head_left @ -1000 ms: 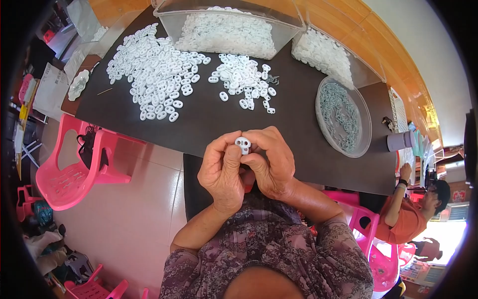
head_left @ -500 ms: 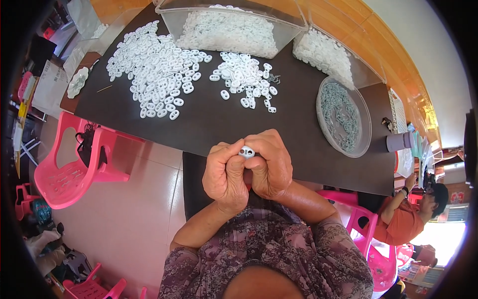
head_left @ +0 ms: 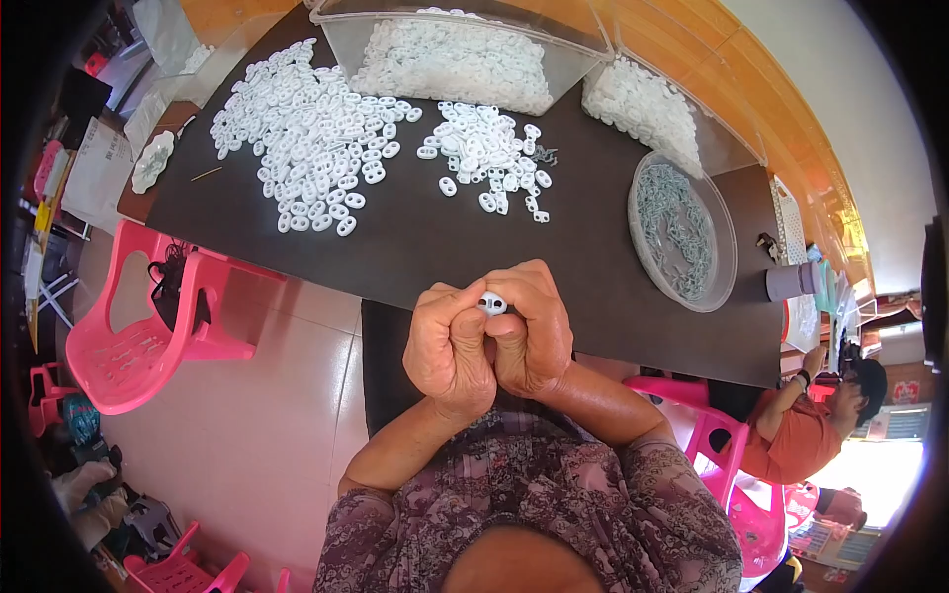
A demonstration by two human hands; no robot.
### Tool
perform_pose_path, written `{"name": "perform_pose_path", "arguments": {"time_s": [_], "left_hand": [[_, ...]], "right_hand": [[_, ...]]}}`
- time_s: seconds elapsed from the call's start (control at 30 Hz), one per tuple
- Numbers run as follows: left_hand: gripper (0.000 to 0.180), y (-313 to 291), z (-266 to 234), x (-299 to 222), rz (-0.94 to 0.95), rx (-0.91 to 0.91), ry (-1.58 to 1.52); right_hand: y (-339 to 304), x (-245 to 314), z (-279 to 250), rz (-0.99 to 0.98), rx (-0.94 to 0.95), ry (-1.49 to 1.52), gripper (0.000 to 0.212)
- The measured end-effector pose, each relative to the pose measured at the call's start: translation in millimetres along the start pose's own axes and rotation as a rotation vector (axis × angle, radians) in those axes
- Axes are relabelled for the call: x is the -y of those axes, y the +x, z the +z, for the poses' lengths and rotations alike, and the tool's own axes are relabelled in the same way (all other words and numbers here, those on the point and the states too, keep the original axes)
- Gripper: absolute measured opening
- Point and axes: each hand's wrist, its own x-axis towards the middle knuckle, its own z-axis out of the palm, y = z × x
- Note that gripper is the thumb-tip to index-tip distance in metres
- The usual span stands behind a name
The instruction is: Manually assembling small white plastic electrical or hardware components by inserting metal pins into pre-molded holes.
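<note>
Left hand [head_left: 443, 348], right hand [head_left: 535, 334] drawn closer — white piece [head_left: 491, 304] pinched between

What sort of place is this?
Probably a small workroom: a dark brown table holds a loose pile of white, oval, two-holed pieces and a round, clear plastic tray of small grey-green bits.

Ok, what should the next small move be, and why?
Probably a gentle, even squeeze: the left hand and right hand already pinch the white two-hole cord lock from opposite sides, its holes showing, so pressure could be shared.
</note>
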Motion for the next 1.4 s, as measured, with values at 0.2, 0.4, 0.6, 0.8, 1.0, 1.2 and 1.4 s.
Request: {"name": "perform_pose_path", "arguments": {"time_s": [0.2,0.4,0.6,0.8,1.0,1.2,1.4], "left_hand": [[0.017,0.2,0.5,0.0,0.024,-0.014,-0.018],[0.013,-0.4,2.7,1.4,0.006,-0.043,-0.015],[0.012,0.6,3.0,5.9,-0.045,-0.041,0.014],[0.014,21.7,-3.9,14.0,-0.23,0.08,-0.001],[0.02,73.6,-26.3,53.0,-0.037,0.194,0.481],[0.02,89.3,-14.3,60.8,0.266,0.399,0.693],[0.024,79.7,17.9,60.5,0.39,0.508,0.653]], "right_hand": [[2.6,-0.2,-2.4,-0.022,0.036,0.002,0.022],[2.9,-2.5,-0.2,-0.047,0.02,-0.017,0.021],[3.9,-7.5,1.9,-0.041,0.013,-0.034,0.018],[14.7,-18.3,-18.8,0.174,0.123,-0.071,0.008],[94.6,-48.7,-59.7,0.288,-0.043,-0.22,0.008],[192.6,-123.2,-64.4,0.055,-0.111,-0.388,0.01],[218.9,-178.6,-41.3,-0.02,0.175,-0.699,0.015]]}}
